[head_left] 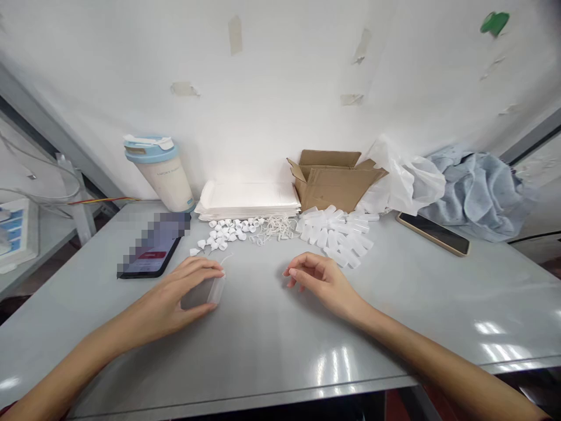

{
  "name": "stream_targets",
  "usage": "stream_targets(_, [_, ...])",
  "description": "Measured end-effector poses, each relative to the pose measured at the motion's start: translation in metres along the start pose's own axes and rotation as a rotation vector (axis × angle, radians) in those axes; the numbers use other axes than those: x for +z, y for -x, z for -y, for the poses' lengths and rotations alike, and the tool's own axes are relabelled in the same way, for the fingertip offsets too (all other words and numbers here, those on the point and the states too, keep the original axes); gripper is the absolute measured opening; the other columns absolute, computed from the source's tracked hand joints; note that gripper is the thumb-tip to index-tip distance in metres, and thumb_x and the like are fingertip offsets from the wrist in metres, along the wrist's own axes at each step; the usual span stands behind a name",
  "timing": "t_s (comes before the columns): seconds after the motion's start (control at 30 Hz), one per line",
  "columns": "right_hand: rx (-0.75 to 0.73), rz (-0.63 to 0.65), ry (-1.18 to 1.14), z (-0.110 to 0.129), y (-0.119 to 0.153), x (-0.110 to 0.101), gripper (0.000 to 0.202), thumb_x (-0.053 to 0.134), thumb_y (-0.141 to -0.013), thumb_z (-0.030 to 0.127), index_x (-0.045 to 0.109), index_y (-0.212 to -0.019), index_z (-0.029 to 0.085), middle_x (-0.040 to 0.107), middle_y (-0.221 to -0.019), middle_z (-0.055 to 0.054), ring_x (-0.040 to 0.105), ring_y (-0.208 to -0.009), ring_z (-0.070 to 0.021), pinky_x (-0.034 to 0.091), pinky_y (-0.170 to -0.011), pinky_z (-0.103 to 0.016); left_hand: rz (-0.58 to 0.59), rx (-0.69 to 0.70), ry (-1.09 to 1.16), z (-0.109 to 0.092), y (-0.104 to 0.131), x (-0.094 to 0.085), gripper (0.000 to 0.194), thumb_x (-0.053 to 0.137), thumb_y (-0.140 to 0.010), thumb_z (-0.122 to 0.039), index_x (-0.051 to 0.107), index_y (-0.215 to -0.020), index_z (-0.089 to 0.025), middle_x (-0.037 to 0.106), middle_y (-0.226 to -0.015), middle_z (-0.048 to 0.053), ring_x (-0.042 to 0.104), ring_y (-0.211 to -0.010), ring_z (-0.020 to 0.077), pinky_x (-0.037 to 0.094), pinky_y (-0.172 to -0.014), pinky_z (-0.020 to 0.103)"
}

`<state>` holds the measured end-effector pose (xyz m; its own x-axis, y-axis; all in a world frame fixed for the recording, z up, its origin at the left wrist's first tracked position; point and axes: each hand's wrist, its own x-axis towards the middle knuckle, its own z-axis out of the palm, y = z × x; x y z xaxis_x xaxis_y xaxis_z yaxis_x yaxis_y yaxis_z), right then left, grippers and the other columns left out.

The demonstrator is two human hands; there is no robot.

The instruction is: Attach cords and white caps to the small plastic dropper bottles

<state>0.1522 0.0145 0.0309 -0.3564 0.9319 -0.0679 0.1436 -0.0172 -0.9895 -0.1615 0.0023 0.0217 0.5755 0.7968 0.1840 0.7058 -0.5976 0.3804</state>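
My left hand (186,286) is closed on a small translucent plastic sleeve (216,289), thumb at its lower end and fingertips at its top. A thin white cord sticks out of the sleeve's upper end. To the right, my right hand (322,283) hovers at the tabletop with loosely curled, slightly parted fingers; nothing shows in them. Beyond my hands lie a heap of small white caps (228,233), a tangle of white cord loops (277,228) and a fanned pile of translucent sleeves (335,234).
The grey table (263,351) bears a stack of white packets (249,199), a cardboard box (335,184) and a tumbler (160,175) along the wall. One phone (153,245) lies left, another phone (433,234) right, near a plastic bag (403,175) and bluish cloth (480,193).
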Motion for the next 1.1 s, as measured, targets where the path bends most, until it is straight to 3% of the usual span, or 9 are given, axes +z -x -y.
stream_targets(0.47, [0.009, -0.037, 0.016, 0.009, 0.001, -0.005, 0.012, 0.058, -0.084, 0.027, 0.063, -0.081, 0.016, 0.067, -0.083, -0.004, 0.063, -0.071, -0.0122, 0.047, -0.062, -0.026, 0.067, -0.039, -0.05, 0.006, 0.0, -0.002, 0.044, 0.062, -0.085, -0.048, 0.054, -0.125, -0.032, 0.055, -0.134, 0.005, 0.054, -0.122, 0.0269, 0.047, -0.102, 0.043])
stream_targets(0.73, [-0.007, -0.045, 0.02, 0.008, 0.001, -0.007, 0.011, 0.058, -0.084, 0.026, 0.063, -0.081, 0.016, 0.068, -0.083, -0.004, 0.063, -0.07, -0.0119, 0.047, -0.063, -0.025, 0.046, -0.055, -0.012, 0.012, -0.009, 0.004, 0.043, 0.061, -0.086, -0.05, 0.056, -0.124, -0.031, 0.056, -0.133, 0.006, 0.055, -0.121, 0.0272, 0.047, -0.102, 0.042])
stream_targets(0.97, [-0.055, -0.054, 0.036, 0.007, 0.0, -0.009, 0.012, 0.058, -0.085, 0.027, 0.063, -0.082, 0.017, 0.068, -0.083, -0.003, 0.064, -0.07, -0.0116, 0.047, -0.062, -0.025, 0.059, -0.101, -0.004, 0.002, -0.013, 0.0, 0.05, 0.063, -0.082, -0.054, 0.056, -0.126, -0.03, 0.05, -0.139, 0.008, 0.05, -0.125, 0.0307, 0.051, -0.096, 0.041])
stream_targets(1.1, [-0.107, -0.096, 0.117, 0.007, -0.002, -0.015, 0.013, 0.057, -0.085, 0.028, 0.064, -0.082, 0.017, 0.067, -0.077, -0.003, 0.064, -0.069, -0.0126, 0.048, -0.061, -0.025, 0.003, -0.102, 0.009, -0.006, -0.034, -0.005, 0.042, 0.054, -0.089, -0.051, 0.058, -0.123, -0.027, 0.053, -0.134, 0.008, 0.05, -0.124, 0.029, 0.05, -0.095, 0.04])
